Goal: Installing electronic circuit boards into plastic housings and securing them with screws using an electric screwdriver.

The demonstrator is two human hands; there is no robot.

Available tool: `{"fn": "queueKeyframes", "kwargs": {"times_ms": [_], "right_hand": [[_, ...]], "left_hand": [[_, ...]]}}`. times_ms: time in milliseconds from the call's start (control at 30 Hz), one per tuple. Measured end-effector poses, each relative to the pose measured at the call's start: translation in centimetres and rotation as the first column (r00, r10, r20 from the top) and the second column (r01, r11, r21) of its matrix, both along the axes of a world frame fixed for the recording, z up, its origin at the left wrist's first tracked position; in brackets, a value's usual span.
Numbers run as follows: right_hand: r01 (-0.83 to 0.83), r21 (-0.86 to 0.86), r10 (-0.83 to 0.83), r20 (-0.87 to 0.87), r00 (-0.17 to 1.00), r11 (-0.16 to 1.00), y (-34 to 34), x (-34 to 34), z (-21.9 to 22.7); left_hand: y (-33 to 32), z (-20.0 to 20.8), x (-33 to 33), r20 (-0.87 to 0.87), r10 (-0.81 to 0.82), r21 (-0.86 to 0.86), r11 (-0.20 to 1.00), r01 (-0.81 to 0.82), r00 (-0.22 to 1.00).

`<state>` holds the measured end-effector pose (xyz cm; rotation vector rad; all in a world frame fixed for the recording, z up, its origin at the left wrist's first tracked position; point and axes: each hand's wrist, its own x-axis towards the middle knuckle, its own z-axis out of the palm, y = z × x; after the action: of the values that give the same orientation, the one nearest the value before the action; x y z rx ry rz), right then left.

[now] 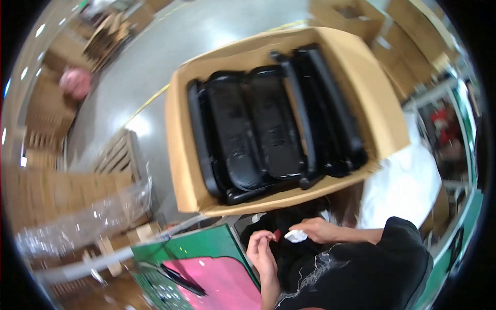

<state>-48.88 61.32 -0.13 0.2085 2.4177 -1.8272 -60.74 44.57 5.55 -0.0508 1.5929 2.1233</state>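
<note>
Several long black parts (274,124) are filling the cardboard carton (387,113) nearly from left wall to right; it is looking largely loaded, its top standing open. Below the carton's near edge, the right hand (320,230) is pinching a small white piece (295,236). The left hand (263,253) is curling beside the green tabletop's (222,243) right edge; whether its fingertips are gripping the small red thing (277,235), I cannot tell.

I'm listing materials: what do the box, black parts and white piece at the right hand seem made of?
Box: apparently matte cardboard, brown walls. Black parts: glossy, probably moulded plastic, bright highlights. White piece: crumpled-looking, maybe paper or film; finish too blurred.
</note>
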Motion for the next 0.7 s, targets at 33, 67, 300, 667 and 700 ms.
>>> {"fn": "queueKeyframes", "kwargs": {"times_ms": [33,67,300,667,700], "right_hand": [[0.091,0.031,-0.094,0.075,0.993,0.995,0.3,1.2,1.2],[0.167,0.007,-0.166,0.142,0.976,0.986,0.9,2.6,2.8],[0.613,0.321,-0.690,0.273,0.670,0.722,5.7,14.1,2.8],[0.939,0.283,-0.792,0.518,-0.321,-0.196,1.8,28.6,-0.3],[0.905,0.281,-0.738,0.527,-0.423,-0.319,-0.1,29.0,-1.1]], "left_hand": [[1.2,1.2,-1.0,-0.038,-0.102,-0.010,0.995,0.101,0.994],[2.1,2.3,-1.8,-0.030,-0.202,-0.066,0.978,0.200,0.979],[10.7,5.9,-9.3,-0.122,-0.641,-0.376,0.736,0.563,0.758],[28.1,5.5,1.1,-0.319,-0.945,-0.442,0.212,0.872,0.067],[29.9,4.2,2.3,-0.385,-0.922,-0.483,0.171,0.859,-0.033]]}}
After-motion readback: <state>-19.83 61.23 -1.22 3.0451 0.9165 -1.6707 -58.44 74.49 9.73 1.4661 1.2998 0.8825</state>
